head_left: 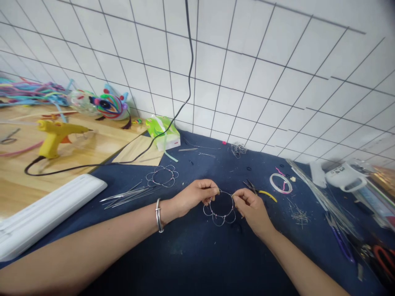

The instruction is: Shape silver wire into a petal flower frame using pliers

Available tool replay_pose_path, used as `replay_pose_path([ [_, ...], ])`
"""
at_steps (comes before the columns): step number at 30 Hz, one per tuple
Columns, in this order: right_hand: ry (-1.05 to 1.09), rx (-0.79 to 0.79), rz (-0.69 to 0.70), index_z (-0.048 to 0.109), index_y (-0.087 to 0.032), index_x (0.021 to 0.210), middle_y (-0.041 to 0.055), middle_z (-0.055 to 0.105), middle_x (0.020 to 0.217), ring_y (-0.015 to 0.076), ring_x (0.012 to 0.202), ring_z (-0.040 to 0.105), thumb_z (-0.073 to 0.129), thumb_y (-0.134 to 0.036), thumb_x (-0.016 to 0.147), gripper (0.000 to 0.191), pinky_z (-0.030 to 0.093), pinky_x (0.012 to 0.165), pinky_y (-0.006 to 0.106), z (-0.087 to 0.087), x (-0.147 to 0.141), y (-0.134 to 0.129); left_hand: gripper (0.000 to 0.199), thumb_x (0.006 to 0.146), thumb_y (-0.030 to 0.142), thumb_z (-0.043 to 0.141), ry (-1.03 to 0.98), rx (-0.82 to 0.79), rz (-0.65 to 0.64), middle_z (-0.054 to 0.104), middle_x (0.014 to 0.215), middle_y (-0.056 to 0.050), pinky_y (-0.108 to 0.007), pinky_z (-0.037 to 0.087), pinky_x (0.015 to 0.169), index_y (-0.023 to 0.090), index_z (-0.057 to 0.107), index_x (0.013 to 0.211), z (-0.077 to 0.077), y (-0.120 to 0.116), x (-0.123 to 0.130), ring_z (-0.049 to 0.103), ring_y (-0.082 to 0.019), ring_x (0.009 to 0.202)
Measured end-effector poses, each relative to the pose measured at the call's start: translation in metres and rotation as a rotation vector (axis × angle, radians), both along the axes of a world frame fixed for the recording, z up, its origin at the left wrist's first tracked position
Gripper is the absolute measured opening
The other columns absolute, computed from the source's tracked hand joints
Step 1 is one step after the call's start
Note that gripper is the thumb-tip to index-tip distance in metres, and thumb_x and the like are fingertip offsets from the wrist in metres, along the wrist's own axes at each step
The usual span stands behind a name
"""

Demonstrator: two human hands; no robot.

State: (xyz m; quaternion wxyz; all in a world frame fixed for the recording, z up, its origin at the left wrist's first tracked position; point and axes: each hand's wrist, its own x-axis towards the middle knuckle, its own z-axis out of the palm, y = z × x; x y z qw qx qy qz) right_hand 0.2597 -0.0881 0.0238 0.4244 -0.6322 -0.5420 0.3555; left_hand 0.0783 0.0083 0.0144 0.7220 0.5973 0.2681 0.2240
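Observation:
Between both hands is a wire flower frame (224,216), a thin round ring with several wire loops along its lower side and small reddish bits at the joints. My left hand (197,195) pinches the ring's upper left with thumb and fingers. Its upper right is pinched by my right hand (251,209). What the fingertips cover at the joints is hidden. Just behind my right hand lie pliers (267,195) with a yellow handle. A second wire flower (162,176), with loops all round, lies on the dark cloth beyond my left wrist, beside several straight wires (128,195).
A yellow glue gun (55,137) stands on the wooden board at left, near a white device (52,213). A tissue pack (163,133) is by the wall. On the right are a tape-like ring (280,183), wire clippings (299,216), long wires (324,197), purple-handled scissors (342,242) and a white mug (345,177).

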Motion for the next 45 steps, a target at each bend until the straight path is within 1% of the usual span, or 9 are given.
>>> replay_pose_path([
  [7,-0.171,0.058,0.007,0.055,-0.018,0.075,-0.0032,0.05,0.065,0.0087,0.058,0.044,0.048,-0.022,0.08,0.011,0.035,0.055,0.02,0.003,-0.003,-0.002,0.018,0.08,0.029,0.05,0.002,0.029,-0.076,0.054,0.067,0.0,-0.023,0.038,0.058,0.014,0.059,0.08,0.003,-0.001,-0.002,0.047,-0.009,0.059],
  [12,-0.256,0.103,-0.017,0.056,-0.019,0.076,-0.003,0.053,0.065,0.0094,0.058,0.047,0.047,-0.021,0.081,0.01,0.037,0.056,0.02,-0.001,-0.005,-0.004,0.018,0.077,0.032,0.055,0.049,0.07,-0.074,0.05,0.061,0.002,-0.021,0.036,0.054,0.014,0.057,0.075,0.002,-0.001,-0.001,0.043,-0.007,0.054],
  [19,-0.345,0.177,0.054,0.056,-0.02,0.075,-0.003,0.051,0.066,0.0098,0.06,0.047,0.048,-0.019,0.081,0.01,0.037,0.059,0.022,0.0,-0.008,-0.007,0.016,0.077,0.029,0.052,0.198,0.347,-0.127,0.051,0.062,0.002,-0.02,0.035,0.053,0.015,0.059,0.073,0.003,-0.003,-0.001,0.045,-0.009,0.057],
  [22,-0.357,0.185,0.102,0.057,-0.02,0.077,-0.0024,0.053,0.068,0.0105,0.063,0.049,0.048,-0.02,0.082,0.011,0.037,0.062,0.022,0.002,-0.011,-0.006,0.016,0.078,0.028,0.051,0.226,0.403,-0.142,0.052,0.064,0.002,-0.02,0.035,0.053,0.016,0.059,0.074,0.005,-0.003,-0.001,0.046,-0.009,0.058],
  [25,-0.329,0.166,0.108,0.057,-0.02,0.08,-0.0016,0.055,0.072,0.0112,0.066,0.05,0.047,-0.022,0.084,0.011,0.038,0.064,0.023,0.001,-0.011,-0.005,0.016,0.079,0.029,0.049,0.189,0.344,-0.176,0.052,0.066,0.002,-0.02,0.037,0.055,0.016,0.059,0.077,0.005,-0.002,0.0,0.046,-0.009,0.059],
  [29,-0.304,0.144,0.025,0.058,-0.021,0.086,-0.0006,0.058,0.079,0.012,0.071,0.053,0.047,-0.024,0.084,0.011,0.04,0.066,0.024,-0.002,-0.005,-0.003,0.02,0.081,0.032,0.048,0.129,0.203,-0.22,0.051,0.065,0.001,-0.021,0.038,0.056,0.016,0.059,0.083,0.003,0.0,0.001,0.045,-0.009,0.057],
  [31,-0.318,0.145,0.021,0.059,-0.021,0.088,-0.0001,0.059,0.081,0.0123,0.073,0.053,0.047,-0.025,0.084,0.013,0.04,0.068,0.024,-0.003,-0.002,-0.003,0.021,0.081,0.033,0.048,0.113,0.196,-0.235,0.05,0.066,0.001,-0.022,0.038,0.056,0.015,0.06,0.083,0.001,0.001,0.002,0.045,-0.009,0.058],
  [36,-0.359,0.144,0.125,0.062,-0.021,0.088,-0.0001,0.058,0.073,0.0128,0.071,0.053,0.049,-0.031,0.083,0.016,0.04,0.067,0.026,-0.003,-0.002,-0.004,0.019,0.081,0.032,0.048,0.083,0.162,-0.178,0.049,0.066,0.002,-0.022,0.039,0.058,0.016,0.058,0.081,0.001,0.0,0.003,0.043,-0.008,0.058],
  [45,-0.383,0.144,0.116,0.062,-0.02,0.088,0.0008,0.061,0.076,0.0126,0.071,0.055,0.046,-0.028,0.085,0.018,0.041,0.068,0.025,-0.008,-0.002,-0.004,0.022,0.082,0.035,0.048,0.041,0.134,-0.19,0.047,0.064,0.002,-0.021,0.035,0.055,0.015,0.056,0.079,-0.005,-0.002,0.008,0.041,-0.008,0.056],
])
